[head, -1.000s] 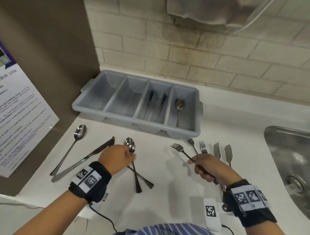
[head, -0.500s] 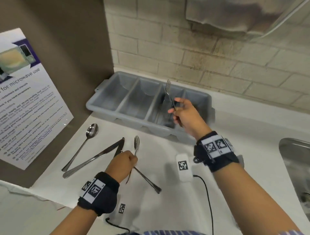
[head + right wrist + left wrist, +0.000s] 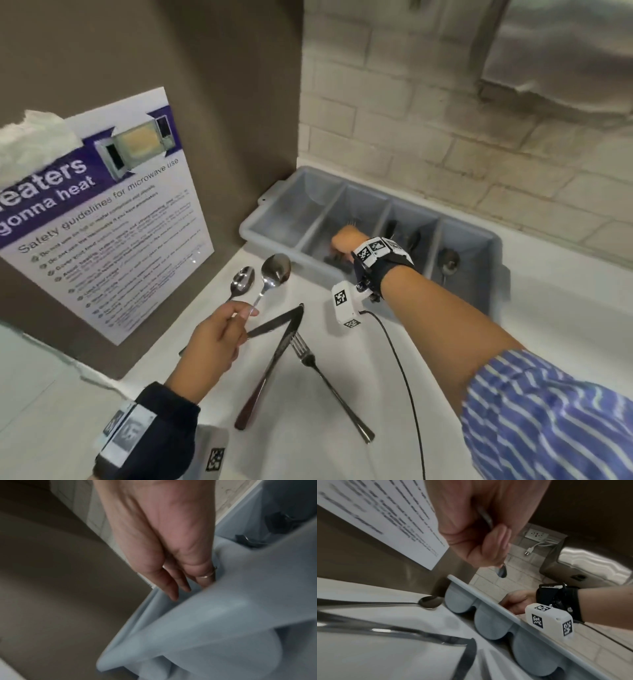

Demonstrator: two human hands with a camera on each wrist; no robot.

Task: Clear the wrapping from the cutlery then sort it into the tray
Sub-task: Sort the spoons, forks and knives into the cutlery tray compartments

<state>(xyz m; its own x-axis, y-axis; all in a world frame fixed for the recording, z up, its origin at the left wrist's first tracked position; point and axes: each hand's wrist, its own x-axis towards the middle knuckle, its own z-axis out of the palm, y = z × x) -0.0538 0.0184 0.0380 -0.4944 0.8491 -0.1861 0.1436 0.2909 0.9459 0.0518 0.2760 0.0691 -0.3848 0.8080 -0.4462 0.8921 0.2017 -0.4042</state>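
Sorting stage is under way; no wrapping is showing on any utensil in view.

The right hand is reaching down into the tray, in the second compartment from the left. In the wrist view its fingers are lying nearly straight and pointing at the compartment floor, with nothing visibly gripped, so the hand reads as released. Fork tines are showing just beyond it, which suggests, as a judgement, that this compartment is being used for forks.

The left hand is pinching a spoon by the handle, bowl up and raised off the counter, near the tray's left end. It is probably being held ready while the right hand occupies the tray.

The compartments are being kept by type: dark-handled pieces are lying in the third, a tray spoon in the rightmost, and the leftmost is showing only bare floor. The held spoon therefore seems to belong at the far right, across the reaching arm.

Remaining on the counter: a second spoon just left of the held one, an upper knife and a lower knife meeting at their tips, and a loose fork beside them.
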